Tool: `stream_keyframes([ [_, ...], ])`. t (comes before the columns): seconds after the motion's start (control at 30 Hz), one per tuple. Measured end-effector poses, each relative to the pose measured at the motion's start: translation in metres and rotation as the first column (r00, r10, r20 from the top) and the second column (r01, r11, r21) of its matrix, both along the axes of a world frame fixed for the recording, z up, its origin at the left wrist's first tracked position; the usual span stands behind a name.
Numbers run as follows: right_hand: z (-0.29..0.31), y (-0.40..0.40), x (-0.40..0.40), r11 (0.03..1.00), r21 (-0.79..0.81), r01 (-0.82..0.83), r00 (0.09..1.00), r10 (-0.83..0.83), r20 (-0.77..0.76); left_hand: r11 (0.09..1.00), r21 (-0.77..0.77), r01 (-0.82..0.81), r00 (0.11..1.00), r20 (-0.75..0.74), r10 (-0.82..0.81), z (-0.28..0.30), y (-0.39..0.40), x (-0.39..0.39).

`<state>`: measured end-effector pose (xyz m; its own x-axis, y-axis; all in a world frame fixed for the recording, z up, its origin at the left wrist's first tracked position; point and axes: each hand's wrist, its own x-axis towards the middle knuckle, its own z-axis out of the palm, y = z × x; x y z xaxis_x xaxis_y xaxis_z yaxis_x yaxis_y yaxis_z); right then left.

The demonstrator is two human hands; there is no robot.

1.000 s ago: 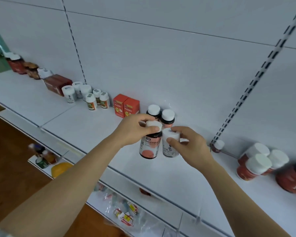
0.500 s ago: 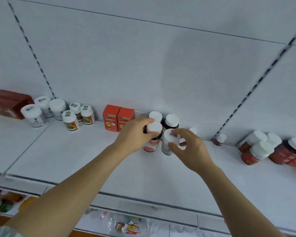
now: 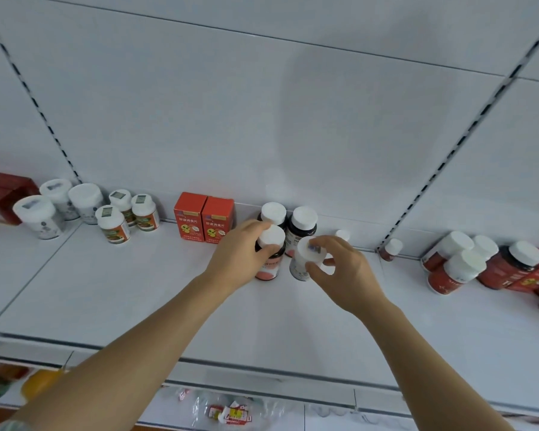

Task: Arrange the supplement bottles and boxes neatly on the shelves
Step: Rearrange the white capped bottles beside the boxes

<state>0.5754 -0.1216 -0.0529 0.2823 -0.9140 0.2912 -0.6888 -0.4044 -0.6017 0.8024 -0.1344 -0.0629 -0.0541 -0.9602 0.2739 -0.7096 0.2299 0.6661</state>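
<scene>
My left hand [image 3: 241, 258] grips a dark bottle [image 3: 269, 264] with a white cap and a pink label, standing on the white shelf [image 3: 137, 290]. Beside it on the right, my right hand [image 3: 339, 269] pinches the cap of a white bottle [image 3: 302, 264], which tilts a little. Two more dark white-capped bottles [image 3: 302, 227] stand right behind them against the back wall. Two orange-red boxes [image 3: 204, 217] stand upright just left of these.
Several white and orange-labelled bottles [image 3: 112, 223] and a dark red box [image 3: 0, 194] sit at the far left. Red bottles with white caps [image 3: 455, 269] lie jumbled at the right. A small bottle [image 3: 391, 248] stands by the slotted upright. Packets lie on the shelf below [image 3: 231, 412].
Both hands carried their bottles down and back onto the shelf, in front of the two dark bottles. The view swung right and up.
</scene>
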Motion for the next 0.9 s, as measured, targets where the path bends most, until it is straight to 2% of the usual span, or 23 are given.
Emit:
stream_keyframes([
  [0.3,0.002,0.0,-0.002,0.999,-0.005,-0.036,0.999,0.036,-0.02,0.999,-0.036,-0.01,0.998,0.059,0.012,-0.001,0.005,-0.006],
  [0.47,0.012,0.005,-0.004,0.995,-0.087,-0.048,0.997,0.043,-0.058,0.998,-0.067,0.014,0.994,0.106,-0.007,0.01,0.014,-0.001],
  [0.67,0.018,0.017,0.012,0.976,-0.207,-0.068,0.998,0.066,-0.016,0.965,-0.241,-0.108,0.945,0.277,0.175,0.02,0.043,0.016],
  [0.9,0.021,0.036,0.071,0.95,-0.245,-0.193,0.98,0.2,0.004,0.938,-0.263,-0.226,0.878,0.362,0.313,0.022,0.094,0.066],
])
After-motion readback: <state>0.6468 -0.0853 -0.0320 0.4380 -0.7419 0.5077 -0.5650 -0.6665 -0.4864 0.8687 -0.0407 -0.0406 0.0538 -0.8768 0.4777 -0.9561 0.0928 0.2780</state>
